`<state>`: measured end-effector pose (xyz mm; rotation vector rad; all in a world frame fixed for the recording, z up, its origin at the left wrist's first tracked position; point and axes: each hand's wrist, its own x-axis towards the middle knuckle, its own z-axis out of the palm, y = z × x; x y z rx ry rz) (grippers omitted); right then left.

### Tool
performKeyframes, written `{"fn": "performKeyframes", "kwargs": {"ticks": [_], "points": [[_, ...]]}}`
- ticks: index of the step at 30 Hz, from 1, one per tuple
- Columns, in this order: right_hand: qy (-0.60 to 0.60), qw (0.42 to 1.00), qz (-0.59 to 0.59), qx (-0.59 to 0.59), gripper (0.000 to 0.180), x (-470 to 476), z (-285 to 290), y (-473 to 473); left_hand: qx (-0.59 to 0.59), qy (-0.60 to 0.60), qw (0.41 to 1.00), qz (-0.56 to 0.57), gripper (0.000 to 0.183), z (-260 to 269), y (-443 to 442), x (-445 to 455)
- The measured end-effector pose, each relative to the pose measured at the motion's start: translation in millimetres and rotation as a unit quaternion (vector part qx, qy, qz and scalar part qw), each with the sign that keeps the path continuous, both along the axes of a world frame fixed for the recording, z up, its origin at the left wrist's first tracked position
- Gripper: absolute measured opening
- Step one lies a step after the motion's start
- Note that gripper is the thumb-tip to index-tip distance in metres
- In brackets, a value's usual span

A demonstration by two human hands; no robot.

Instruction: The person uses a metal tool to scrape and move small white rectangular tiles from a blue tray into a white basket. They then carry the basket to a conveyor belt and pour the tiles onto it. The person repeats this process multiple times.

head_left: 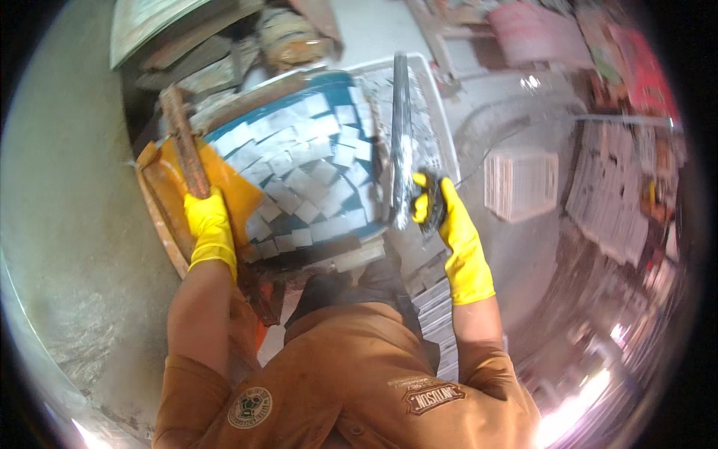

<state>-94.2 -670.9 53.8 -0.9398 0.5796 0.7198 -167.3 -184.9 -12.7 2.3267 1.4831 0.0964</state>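
Note:
My left hand (207, 224), in a yellow rubber glove, grips the near end of a worn brown bar (185, 140), which looks wooden. An orange-yellow sheet (238, 193) lies under and beside the bar. My right hand (449, 219), gloved alike, holds the black handle (433, 203) of a long, shiny metal blade (400, 118), like a plastering trowel seen nearly edge-on. Between my hands is a blue-green surface (359, 221) with many square white pieces (305, 182), some overlapping or askew. Wet-looking glints show on them.
Beyond the blade stands a white plastic tray (447, 132) with greyish contents. A pale crate-like stack (520, 185) sits on the floor to the right, near a tall pile of flat pieces (606, 191). A grey-green surface (67, 196) spans the left side. Pink bundles (535, 33) lie at the back right.

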Motion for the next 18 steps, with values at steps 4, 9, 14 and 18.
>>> {"fn": "performKeyframes", "kwargs": {"ticks": [4,9,14,18], "points": [[0.066,0.985,-0.027,-0.160,0.042,-125,-10,-76,-0.047,-0.076,0.995,-0.033,0.051,-22,23,-13],[0.116,0.947,0.054,-0.295,0.033,-256,-13,-117,-0.083,-0.102,0.989,-0.068,0.053,-33,34,-6],[0.168,0.912,0.135,-0.350,0.035,-269,36,-96,-0.092,-0.073,0.991,-0.064,0.056,-32,37,-6],[0.133,0.916,0.135,-0.353,0.040,-265,17,-101,-0.080,-0.064,0.993,-0.062,0.056,-33,40,-5]]}}
